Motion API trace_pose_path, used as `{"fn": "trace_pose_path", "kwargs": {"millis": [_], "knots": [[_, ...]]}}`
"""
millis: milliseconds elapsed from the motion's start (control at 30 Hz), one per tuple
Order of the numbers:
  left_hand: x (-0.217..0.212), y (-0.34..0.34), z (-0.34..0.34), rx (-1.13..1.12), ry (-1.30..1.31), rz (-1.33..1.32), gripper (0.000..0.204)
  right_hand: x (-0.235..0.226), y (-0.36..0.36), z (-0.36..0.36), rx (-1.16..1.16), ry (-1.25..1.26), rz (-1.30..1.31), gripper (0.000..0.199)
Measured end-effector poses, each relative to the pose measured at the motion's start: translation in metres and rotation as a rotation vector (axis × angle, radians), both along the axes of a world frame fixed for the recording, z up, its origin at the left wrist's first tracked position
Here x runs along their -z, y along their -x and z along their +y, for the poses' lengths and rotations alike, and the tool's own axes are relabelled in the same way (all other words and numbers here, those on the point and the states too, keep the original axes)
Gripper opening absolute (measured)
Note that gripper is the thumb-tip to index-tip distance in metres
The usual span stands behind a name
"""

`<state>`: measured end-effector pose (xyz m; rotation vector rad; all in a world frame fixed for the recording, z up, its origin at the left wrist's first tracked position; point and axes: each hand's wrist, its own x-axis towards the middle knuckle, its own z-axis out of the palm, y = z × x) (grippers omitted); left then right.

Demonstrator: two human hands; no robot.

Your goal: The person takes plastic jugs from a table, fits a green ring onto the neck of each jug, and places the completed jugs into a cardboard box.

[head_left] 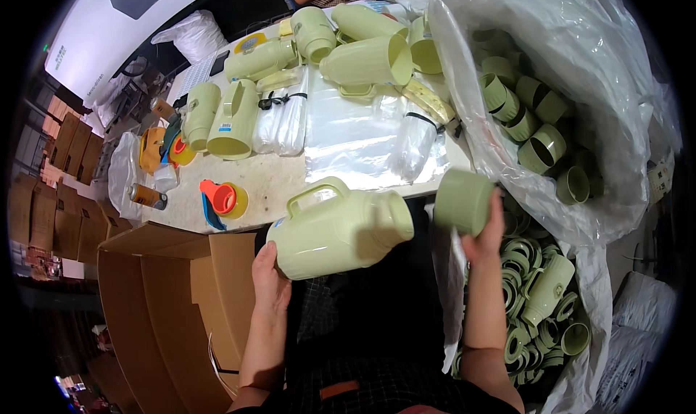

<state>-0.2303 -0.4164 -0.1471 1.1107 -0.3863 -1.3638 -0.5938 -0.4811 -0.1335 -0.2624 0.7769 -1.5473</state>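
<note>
two hands hold a pale green jug body and its cup-shaped cap

seen from above, a person's left hand (270,275) grips the base end of a pale green plastic jug body (338,229), held on its side over the lap, handle up, open neck pointing right. the fingers wrap under the base, thumb on the near side. the right hand (484,236) is closed around a darker green cup-shaped cap (462,200), just beside the jug's neck but not touching it.

the jug looks hollow, light and stiff, with a smooth, probably slippery shell; the moulded loop handle (317,193) or the wide base seem the surest places to hold. the cap looks small, rigid and easy to pinch by its wall.

beyond lies a work table (272,178) with more jug bodies, flat clear plastic bags (355,135) and rolls of tape. to the right, a large clear sack (580,66) holds many green caps. an open cardboard box (174,283) stands at the left.
</note>
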Motion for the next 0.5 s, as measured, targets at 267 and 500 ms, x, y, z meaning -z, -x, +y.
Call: {"fn": "trace_pose_path", "kwargs": {"millis": [267, 500], "knots": [[-0.001, 0.003, 0.009, 0.2, -0.235, 0.066, 0.029, -0.023, -0.041, 0.051, -0.096, 1.058, 1.351, 0.078], [-0.058, 0.028, 0.012, -0.135, 0.922, -0.842, 0.04, 0.065, -0.099, 0.091, -0.15, -0.165, 0.154, 0.079]]}}
